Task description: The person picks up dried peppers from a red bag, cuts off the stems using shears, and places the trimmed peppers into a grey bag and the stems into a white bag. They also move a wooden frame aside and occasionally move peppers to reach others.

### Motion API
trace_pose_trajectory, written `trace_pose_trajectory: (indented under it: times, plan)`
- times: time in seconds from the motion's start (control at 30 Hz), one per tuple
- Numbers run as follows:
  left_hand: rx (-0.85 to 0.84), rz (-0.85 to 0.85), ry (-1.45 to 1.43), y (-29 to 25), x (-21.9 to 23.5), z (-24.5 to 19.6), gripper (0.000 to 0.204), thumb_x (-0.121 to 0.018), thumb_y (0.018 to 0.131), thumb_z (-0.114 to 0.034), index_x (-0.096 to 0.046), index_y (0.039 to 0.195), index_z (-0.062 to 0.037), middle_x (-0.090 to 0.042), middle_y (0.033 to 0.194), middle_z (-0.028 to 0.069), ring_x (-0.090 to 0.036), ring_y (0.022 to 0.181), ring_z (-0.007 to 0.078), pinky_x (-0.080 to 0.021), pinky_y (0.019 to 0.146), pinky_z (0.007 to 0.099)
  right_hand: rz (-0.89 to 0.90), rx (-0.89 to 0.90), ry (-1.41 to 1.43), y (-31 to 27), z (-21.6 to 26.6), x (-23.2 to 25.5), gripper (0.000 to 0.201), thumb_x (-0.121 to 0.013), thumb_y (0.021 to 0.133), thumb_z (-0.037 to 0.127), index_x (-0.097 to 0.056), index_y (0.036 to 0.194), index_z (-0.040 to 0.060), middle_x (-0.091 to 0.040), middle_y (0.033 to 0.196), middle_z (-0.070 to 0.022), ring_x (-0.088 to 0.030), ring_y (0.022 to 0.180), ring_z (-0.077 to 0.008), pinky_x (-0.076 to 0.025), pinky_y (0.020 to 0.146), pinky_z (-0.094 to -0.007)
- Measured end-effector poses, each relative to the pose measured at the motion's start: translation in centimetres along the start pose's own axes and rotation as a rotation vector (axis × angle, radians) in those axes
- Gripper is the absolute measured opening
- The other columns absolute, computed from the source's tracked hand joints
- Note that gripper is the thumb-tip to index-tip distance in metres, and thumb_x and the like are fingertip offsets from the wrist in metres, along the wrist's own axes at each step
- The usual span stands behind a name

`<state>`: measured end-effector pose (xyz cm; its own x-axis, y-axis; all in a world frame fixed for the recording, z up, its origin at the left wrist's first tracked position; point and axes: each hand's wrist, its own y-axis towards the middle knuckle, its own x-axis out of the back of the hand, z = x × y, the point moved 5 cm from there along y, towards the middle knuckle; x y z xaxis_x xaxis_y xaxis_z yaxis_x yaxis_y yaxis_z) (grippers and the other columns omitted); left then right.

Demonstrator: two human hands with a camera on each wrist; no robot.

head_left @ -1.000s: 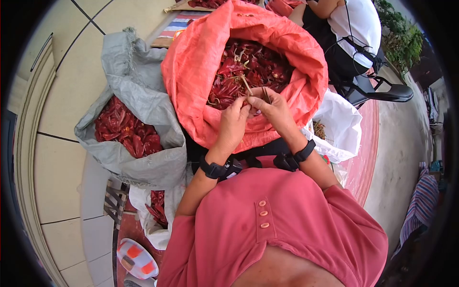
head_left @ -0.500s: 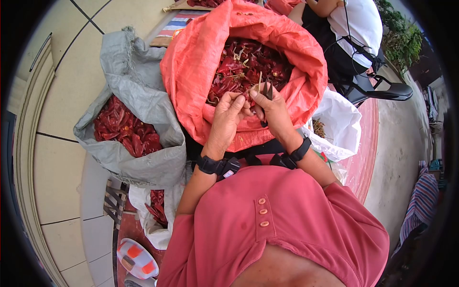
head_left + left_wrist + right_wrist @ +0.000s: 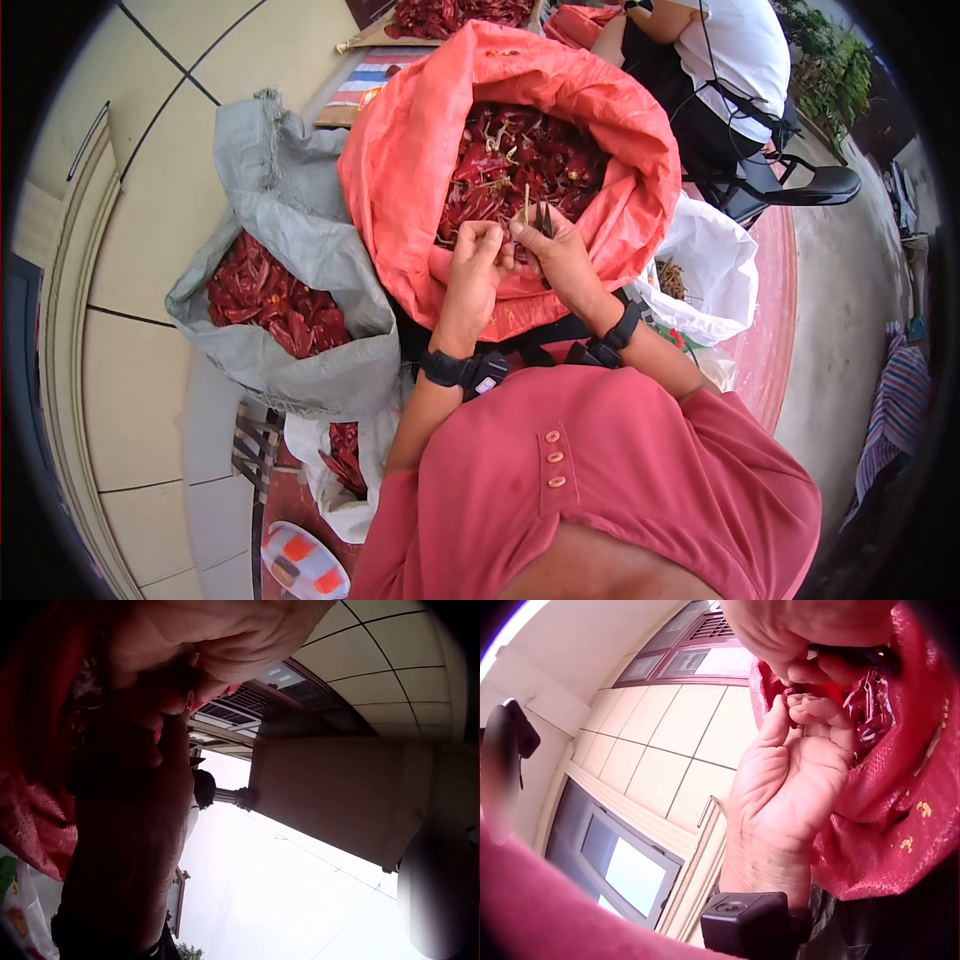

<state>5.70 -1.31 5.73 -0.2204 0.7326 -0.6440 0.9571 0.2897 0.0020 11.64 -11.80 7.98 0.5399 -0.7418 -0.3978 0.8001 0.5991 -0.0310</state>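
Observation:
Over the red sack (image 3: 400, 180) of dried red chillies (image 3: 560, 160), both hands meet at the near side of its mouth. In the head view my left hand (image 3: 474, 270) has fingers curled; the right wrist view shows its thumb and fingertips pinching a small dark red chilli piece (image 3: 789, 696). My right hand (image 3: 566, 264) grips dark scissors (image 3: 544, 220), their blades pointing away from the body. A pale stem (image 3: 527, 204) stands up beside the blades at the right fingertips. In the left wrist view the fingertips are dark and partly hidden.
A grey sack (image 3: 300, 375) of red chillies stands at the left, with a smaller white bag (image 3: 345, 515) below it. A white bag (image 3: 725, 265) holding brownish stems is at the right. Behind it, a person in a white top (image 3: 745, 60) sits by a black chair (image 3: 820, 188).
The hands have drawn slightly apart, and the pale stem has turned from slanted to nearly upright. The scissor blades show more clearly. The head view has shifted, putting the sacks lower in it.

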Motion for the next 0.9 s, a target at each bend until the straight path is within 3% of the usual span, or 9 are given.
trace_pose_trajectory:
  times: [0.13, 0.27, 0.3, 0.4, 0.43, 0.53, 0.57, 0.7, 0.9]
  plan:
    - [-0.049, -0.028, 0.021, 0.0, 1.0, 0.5, 0.007, -0.051, 0.100, -0.016, -0.046, 0.099, -0.0108, -0.052, 0.085, 0.0005, -0.048, 0.072, 0.0086, -0.046, 0.070, 0.0264, 0.036, 0.222, -0.261, -0.3, 0.1, -0.6, 0.008, -0.058, 0.096, 0.012, -0.056, 0.091, 0.0064, -0.059, 0.079, 0.0020, -0.057, 0.065, -0.0071, -0.044, 0.051, -0.0212]
    - [-0.119, -0.124, 0.138, 0.1, 0.5, 0.0, 0.009, -0.053, 0.099, -0.015, -0.046, 0.098, -0.0094, -0.053, 0.085, 0.0003, -0.048, 0.071, 0.0073, -0.046, 0.067, 0.0252, -0.029, 0.890, -1.242, -2.1, 3.0, -2.7, 0.019, -0.070, 0.076, 0.005, -0.058, 0.091, 0.0067, -0.061, 0.092, -0.0036, -0.065, 0.074, -0.0214, -0.052, 0.058, -0.0312]
    - [-0.138, -0.151, 0.179, 0.1, 0.4, 0.0, 0.010, -0.053, 0.099, -0.015, -0.046, 0.098, -0.0089, -0.053, 0.085, 0.0003, -0.049, 0.071, 0.0070, -0.045, 0.067, 0.0249, -0.017, 0.874, -1.232, -2.1, 2.7, -2.7, 0.025, -0.070, 0.069, 0.005, -0.059, 0.091, 0.0078, -0.060, 0.095, -0.0068, -0.064, 0.077, -0.0280, -0.054, 0.061, -0.0349]
    - [-0.160, -0.216, 0.188, 0.0, 0.3, 0.1, 0.011, -0.054, 0.099, -0.016, -0.047, 0.098, -0.0077, -0.053, 0.086, 0.0001, -0.049, 0.071, 0.0058, -0.045, 0.064, 0.0249, 0.032, 0.836, -1.251, -1.7, 2.4, -2.6, 0.025, -0.070, 0.070, 0.005, -0.059, 0.092, 0.0079, -0.059, 0.096, -0.0068, -0.064, 0.079, -0.0273, -0.054, 0.061, -0.0336]
    - [-0.159, -0.172, 0.181, 0.2, 0.6, 0.5, 0.009, -0.053, 0.099, -0.015, -0.047, 0.099, -0.0083, -0.050, 0.084, -0.0011, -0.046, 0.070, 0.0056, -0.043, 0.064, 0.0245, 0.023, 0.921, -1.056, -1.4, 2.7, -2.2, 0.017, -0.066, 0.080, 0.004, -0.057, 0.093, 0.0068, -0.061, 0.087, -0.0060, -0.063, 0.068, -0.0218, -0.050, 0.054, -0.0294]
    - [-0.102, -0.005, -0.026, -0.4, -0.8, 0.0, 0.007, -0.052, 0.100, -0.014, -0.047, 0.099, -0.0094, -0.047, 0.081, -0.0023, -0.044, 0.068, 0.0064, -0.042, 0.065, 0.0248, 0.029, 0.084, -0.105, -0.5, 1.4, -0.8, 0.004, -0.057, 0.092, 0.006, -0.054, 0.089, 0.0072, -0.057, 0.070, -0.0018, -0.061, 0.055, -0.0146, -0.043, 0.046, -0.0236]
    - [-0.063, 0.029, -0.052, -0.5, -1.3, -0.3, 0.005, -0.051, 0.100, -0.014, -0.047, 0.100, -0.0102, -0.043, 0.079, -0.0029, -0.042, 0.067, 0.0071, -0.041, 0.066, 0.0252, -0.006, 0.060, -0.031, -1.2, 2.6, -1.4, 0.012, -0.053, 0.098, 0.013, -0.053, 0.088, 0.0061, -0.050, 0.060, 0.0032, -0.051, 0.049, -0.0068, -0.034, 0.043, -0.0185]
    - [0.029, 0.160, -0.133, -0.9, -2.3, -0.6, 0.005, -0.052, 0.099, -0.014, -0.049, 0.100, -0.0096, -0.047, 0.081, -0.0020, -0.042, 0.067, 0.0072, -0.041, 0.066, 0.0258, 0.136, -0.234, 0.367, -0.9, 0.2, 0.3, 0.014, -0.054, 0.097, 0.017, -0.056, 0.089, 0.0062, -0.042, 0.057, 0.0058, -0.033, 0.044, -0.0020, -0.025, 0.040, -0.0195]
    - [0.080, 0.263, -0.302, -1.3, -2.2, -0.1, 0.005, -0.054, 0.098, -0.013, -0.052, 0.101, -0.0087, -0.052, 0.083, -0.0008, -0.045, 0.069, 0.0079, -0.042, 0.068, 0.0262, 0.307, -0.325, 0.521, -1.1, 0.3, 0.7, 0.017, -0.055, 0.098, 0.020, -0.058, 0.092, 0.0036, -0.043, 0.058, 0.0057, -0.033, 0.044, -0.0010, -0.026, 0.041, -0.0187]
